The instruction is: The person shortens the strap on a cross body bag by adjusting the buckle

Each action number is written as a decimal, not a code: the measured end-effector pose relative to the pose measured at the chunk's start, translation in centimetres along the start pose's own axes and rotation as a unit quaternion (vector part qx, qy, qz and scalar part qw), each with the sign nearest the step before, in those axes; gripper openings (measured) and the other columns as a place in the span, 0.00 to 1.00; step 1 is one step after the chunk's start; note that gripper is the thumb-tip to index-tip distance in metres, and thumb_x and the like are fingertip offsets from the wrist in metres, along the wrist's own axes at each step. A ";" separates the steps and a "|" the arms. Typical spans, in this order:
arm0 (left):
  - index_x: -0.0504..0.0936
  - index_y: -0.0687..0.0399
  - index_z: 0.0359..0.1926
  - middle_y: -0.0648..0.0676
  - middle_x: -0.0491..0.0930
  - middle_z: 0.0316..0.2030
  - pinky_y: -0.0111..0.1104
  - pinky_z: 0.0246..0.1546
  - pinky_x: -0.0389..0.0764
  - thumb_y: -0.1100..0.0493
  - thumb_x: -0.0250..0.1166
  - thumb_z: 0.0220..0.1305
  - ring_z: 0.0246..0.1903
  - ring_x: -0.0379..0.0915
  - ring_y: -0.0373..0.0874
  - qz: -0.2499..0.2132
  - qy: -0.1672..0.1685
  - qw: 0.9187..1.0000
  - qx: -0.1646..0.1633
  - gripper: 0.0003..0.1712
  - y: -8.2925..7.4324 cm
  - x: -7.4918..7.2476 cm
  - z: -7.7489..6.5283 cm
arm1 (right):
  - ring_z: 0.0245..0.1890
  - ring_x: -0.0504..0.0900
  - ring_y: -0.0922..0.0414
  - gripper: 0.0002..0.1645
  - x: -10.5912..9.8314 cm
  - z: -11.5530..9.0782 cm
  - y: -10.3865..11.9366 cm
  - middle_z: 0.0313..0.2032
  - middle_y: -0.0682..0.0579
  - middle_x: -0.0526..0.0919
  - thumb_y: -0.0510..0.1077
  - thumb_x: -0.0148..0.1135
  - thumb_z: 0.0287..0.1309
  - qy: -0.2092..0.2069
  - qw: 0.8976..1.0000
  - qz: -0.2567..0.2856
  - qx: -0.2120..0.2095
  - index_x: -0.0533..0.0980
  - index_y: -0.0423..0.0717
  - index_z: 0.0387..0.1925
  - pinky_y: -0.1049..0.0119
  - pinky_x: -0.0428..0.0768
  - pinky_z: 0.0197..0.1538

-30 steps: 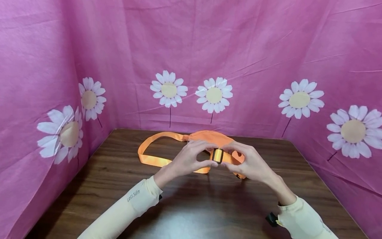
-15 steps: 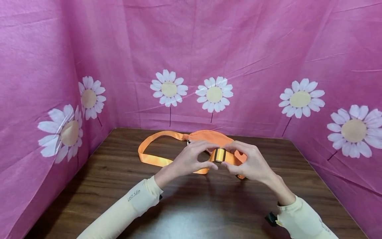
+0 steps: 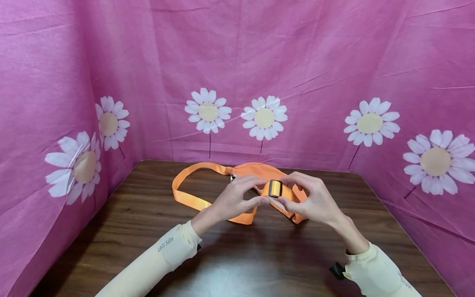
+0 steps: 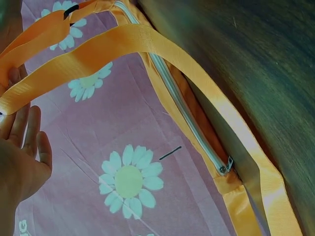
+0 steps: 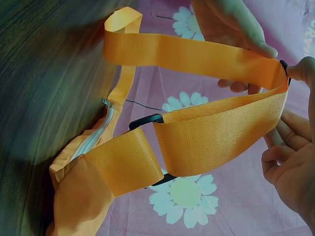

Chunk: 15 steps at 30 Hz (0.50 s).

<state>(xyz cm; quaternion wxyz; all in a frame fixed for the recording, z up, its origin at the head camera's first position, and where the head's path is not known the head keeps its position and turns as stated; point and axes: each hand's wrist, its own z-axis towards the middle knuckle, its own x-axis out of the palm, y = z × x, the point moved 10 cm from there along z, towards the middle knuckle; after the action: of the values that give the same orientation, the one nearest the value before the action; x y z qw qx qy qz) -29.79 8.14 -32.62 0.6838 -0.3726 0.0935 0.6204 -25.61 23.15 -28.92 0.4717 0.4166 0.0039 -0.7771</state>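
Note:
An orange waist bag (image 3: 256, 168) lies near the back of the table, its zipper (image 4: 177, 98) facing the hands. Its webbing strap (image 3: 191, 200) loops out to the left. A black strap slider (image 3: 275, 189) with webbing threaded through it is raised between both hands. My left hand (image 3: 235, 196) holds the strap's edges just left of the slider, thumb below and fingers above. From the right, my right hand (image 3: 315, 200) pinches the strap at the slider, its thumb right at the black frame. A second black buckle (image 5: 146, 121) joins the strap nearer the bag.
The dark wood table (image 3: 230, 255) carries the bag. A pink cloth (image 3: 308, 49) printed with white daisies hangs round the back and both sides. Pale sleeves (image 3: 163, 251) cover the forearms, and a black strap end (image 3: 337, 271) sticks out by the right cuff.
The slider has risen slightly and tilted to show more of its front. The strap's lower part has slid left and down, and the bag's zipper now shows below the hands.

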 end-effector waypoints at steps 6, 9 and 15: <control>0.80 0.54 0.61 0.45 0.81 0.47 0.30 0.51 0.73 0.56 0.74 0.64 0.48 0.76 0.41 0.005 -0.005 1.000 0.024 0.26 -0.6 -0.1 0.1 | 0.37 0.79 0.61 0.25 0.0 0.1 0.3 0.42 0.64 0.83 0.42 0.80 0.47 0.002 1.000 -0.003 -0.007 0.83 0.54 0.49 0.66 0.73 0.40; 0.80 0.54 0.60 0.45 0.81 0.47 0.30 0.52 0.73 0.55 0.75 0.62 0.48 0.75 0.40 0.020 -0.007 0.999 0.035 0.26 -0.8 -0.2 0.1 | 0.37 0.79 0.61 0.25 0.1 0.1 0.3 0.42 0.64 0.83 0.42 0.80 0.47 0.005 1.000 -0.001 -0.007 0.82 0.54 0.49 0.65 0.73 0.40; 0.81 0.55 0.59 0.45 0.80 0.46 0.31 0.53 0.71 0.54 0.75 0.62 0.48 0.73 0.37 0.045 -0.008 0.998 0.042 0.26 -0.9 -0.1 0.0 | 0.37 0.79 0.61 0.25 0.3 0.1 0.3 0.41 0.63 0.83 0.41 0.79 0.48 0.014 1.000 0.005 -0.005 0.82 0.54 0.50 0.66 0.73 0.41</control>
<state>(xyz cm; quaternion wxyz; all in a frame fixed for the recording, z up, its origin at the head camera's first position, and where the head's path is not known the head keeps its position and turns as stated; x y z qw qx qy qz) -28.95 8.13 -32.18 0.6713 -0.3337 0.1303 0.6488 -25.47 22.69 -28.98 0.4780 0.4251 0.0126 -0.7686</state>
